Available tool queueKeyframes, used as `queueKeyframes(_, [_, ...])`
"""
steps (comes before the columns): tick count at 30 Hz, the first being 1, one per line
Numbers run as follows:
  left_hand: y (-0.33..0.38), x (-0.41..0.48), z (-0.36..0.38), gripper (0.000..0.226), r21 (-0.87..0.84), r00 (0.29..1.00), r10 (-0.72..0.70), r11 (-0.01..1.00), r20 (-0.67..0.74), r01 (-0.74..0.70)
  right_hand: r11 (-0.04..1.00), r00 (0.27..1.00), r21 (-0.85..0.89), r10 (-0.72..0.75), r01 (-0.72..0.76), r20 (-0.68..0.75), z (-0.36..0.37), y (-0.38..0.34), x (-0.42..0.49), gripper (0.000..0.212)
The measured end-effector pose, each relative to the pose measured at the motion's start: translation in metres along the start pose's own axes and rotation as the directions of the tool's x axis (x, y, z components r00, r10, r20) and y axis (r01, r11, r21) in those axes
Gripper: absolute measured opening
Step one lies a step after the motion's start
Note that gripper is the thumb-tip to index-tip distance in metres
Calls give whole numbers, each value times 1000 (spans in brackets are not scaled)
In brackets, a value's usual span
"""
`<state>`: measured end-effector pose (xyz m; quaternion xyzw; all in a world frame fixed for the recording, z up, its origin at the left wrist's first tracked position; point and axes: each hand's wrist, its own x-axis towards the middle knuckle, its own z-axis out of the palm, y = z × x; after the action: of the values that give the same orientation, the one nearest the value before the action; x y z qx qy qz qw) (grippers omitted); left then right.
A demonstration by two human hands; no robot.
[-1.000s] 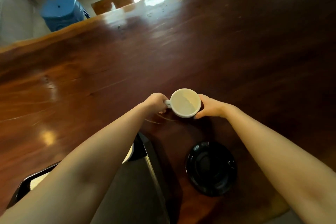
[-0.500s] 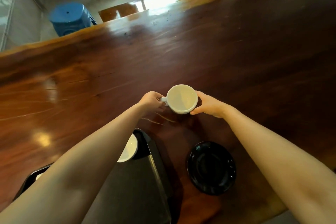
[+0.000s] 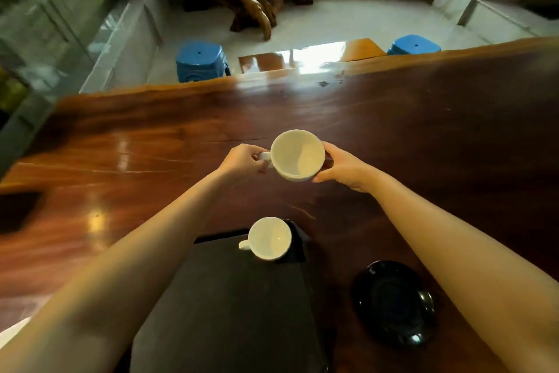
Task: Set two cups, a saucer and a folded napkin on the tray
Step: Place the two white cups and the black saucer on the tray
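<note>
Both hands grip one white cup: the left hand (image 3: 243,159) pinches the handle, fingers closed on it, and the right hand (image 3: 341,165) cups the opposite wall, thumb along the rim side. That held cup (image 3: 298,155) sits between the two hands over the bare wooden table (image 3: 423,136), beyond the tray's far edge. Whether its base touches the wood or is lifted clear I cannot tell from this angle.

Left to right, nearer the body: a pale patch at the bottom-left corner, under the left forearm, could be the napkin, but too little shows to say. Black tray (image 3: 230,297) lies centre, mostly bare dark surface. Second cup (image 3: 270,238) stands upright in the tray's far right corner, handle pointing left. Black saucer (image 3: 393,303) lies on the table just right of the tray, apart from it.

Progress, as judged: one cup placed. Cup in hand still to go on. Saucer still to go on. Napkin unconfirmed. Roughly a quarter done, perhaps more if the napkin is already aboard.

Held cup: wide, shallow bowl shape, glossy glazed white, empty and clean inside, small loop handle on its left. Mouth tilted slightly toward the camera. Matches the cup on the tray in colour and form. Saucer glossy, with bright reflections at its near edge.
</note>
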<state>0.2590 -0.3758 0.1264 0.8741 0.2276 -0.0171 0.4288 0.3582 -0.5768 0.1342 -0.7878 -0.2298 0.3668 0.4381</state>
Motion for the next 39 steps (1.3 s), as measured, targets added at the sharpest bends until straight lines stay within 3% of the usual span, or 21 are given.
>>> queueKeyframes(4, [-45,-44,-49,26,-90,990,-94,992,-105,84,998,994,-8,-60,61,95,62,-33,12,82])
queueKeyframes(8, [-104,-85,-80,26,-170,963,-244,960,-113,223,996,974,-37,-71,80,216,133,-50,20,82])
queueKeyframes(21, [-230,-155,-73,31,-316,865,-497,833,-71,453,997,924,3,73,-80,376,273,-14,23,82])
queueKeyframes(28, [-257,-156,-57,25,-275,843,-534,820,-57,501,991,922,-13,126,-131,365,298,7,26,86])
queueKeyframes(39, [-266,-147,-54,27,-217,868,-496,847,5,486,979,924,-5,194,-204,330,302,21,32,88])
